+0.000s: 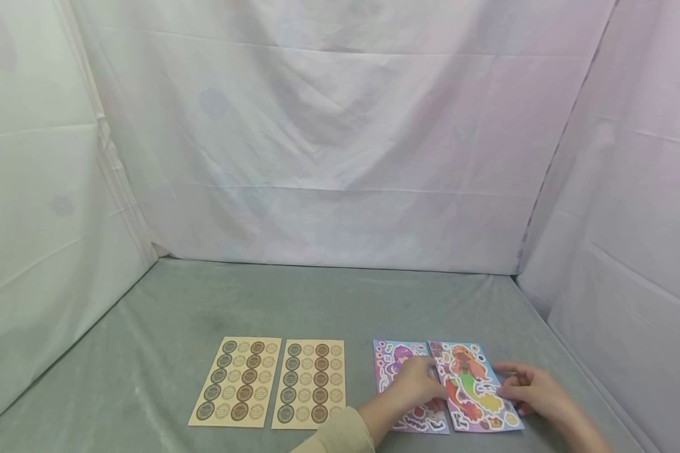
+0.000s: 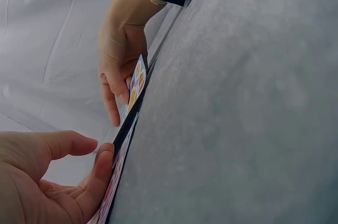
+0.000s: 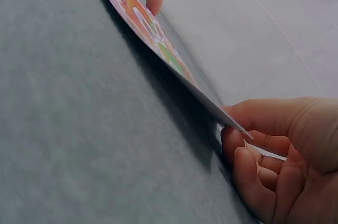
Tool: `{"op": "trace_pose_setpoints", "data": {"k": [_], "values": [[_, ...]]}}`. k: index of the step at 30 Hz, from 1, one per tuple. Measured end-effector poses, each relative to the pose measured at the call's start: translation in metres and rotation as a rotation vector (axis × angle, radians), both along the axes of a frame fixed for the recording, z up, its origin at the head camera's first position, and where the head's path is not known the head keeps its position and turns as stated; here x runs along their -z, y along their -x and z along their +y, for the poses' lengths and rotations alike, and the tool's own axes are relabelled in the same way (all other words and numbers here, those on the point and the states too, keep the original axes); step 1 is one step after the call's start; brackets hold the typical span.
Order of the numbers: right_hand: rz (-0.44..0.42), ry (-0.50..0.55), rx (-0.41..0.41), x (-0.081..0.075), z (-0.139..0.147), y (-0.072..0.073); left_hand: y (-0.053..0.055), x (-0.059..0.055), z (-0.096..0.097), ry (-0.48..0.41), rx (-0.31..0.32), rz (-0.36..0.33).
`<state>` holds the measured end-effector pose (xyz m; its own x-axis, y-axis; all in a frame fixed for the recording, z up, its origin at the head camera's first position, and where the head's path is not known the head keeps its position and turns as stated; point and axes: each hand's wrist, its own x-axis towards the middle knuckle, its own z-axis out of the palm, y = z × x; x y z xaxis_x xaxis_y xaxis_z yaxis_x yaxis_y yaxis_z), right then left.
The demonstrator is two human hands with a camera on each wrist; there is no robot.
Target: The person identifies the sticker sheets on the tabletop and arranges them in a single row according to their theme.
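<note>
A colourful sticker sheet with a mermaid-like figure (image 1: 467, 380) lies at the right, its right edge slightly raised. My right hand (image 1: 538, 393) pinches that edge between thumb and fingers, as the right wrist view shows with the sheet's edge (image 3: 211, 109) between them. My left hand (image 1: 410, 384) is over a second sticker sheet with a purple-haired figure (image 1: 384, 380) and partly hides it. In the left wrist view my left hand's digits (image 2: 103, 166) touch the near end of the sheets, with a gap between thumb and finger.
To the left lie two beige sheets of round label stickers, one (image 1: 235, 380) beside the other (image 1: 310, 385). All the sheets are on a grey-green cloth-covered table (image 1: 317, 302). White curtains (image 1: 340, 126) enclose the back and both sides.
</note>
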<state>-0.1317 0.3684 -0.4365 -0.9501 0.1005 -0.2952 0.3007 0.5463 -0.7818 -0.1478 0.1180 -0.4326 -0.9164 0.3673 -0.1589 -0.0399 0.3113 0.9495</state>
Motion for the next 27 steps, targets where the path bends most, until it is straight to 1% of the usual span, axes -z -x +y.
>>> {"op": "trace_pose_setpoints", "data": {"k": [2, 7, 14, 16, 21, 27], "values": [[0.012, -0.021, -0.015, 0.0005, 0.0002, 0.0005, 0.0005, 0.0002, 0.0003, -0.005, -0.011, -0.007], [0.014, -0.056, 0.002, 0.0021, -0.0011, 0.0020, 0.0013, 0.0016, 0.0006, -0.014, -0.027, -0.016], [0.017, -0.069, -0.008, 0.0001, -0.0040, 0.0016, 0.0013, 0.0037, 0.0001, -0.068, -0.022, -0.029], [0.016, -0.072, 0.003, -0.0004, -0.0049, 0.0015, 0.0013, 0.0038, 0.0000, -0.078, -0.022, -0.032], [0.011, -0.084, 0.016, -0.0001, -0.0051, 0.0013, 0.0012, 0.0042, 0.0001, -0.076, -0.019, -0.030], [0.007, -0.065, -0.011, -0.0001, -0.0028, 0.0001, 0.0004, 0.0034, -0.0003, -0.074, -0.008, -0.039]]}}
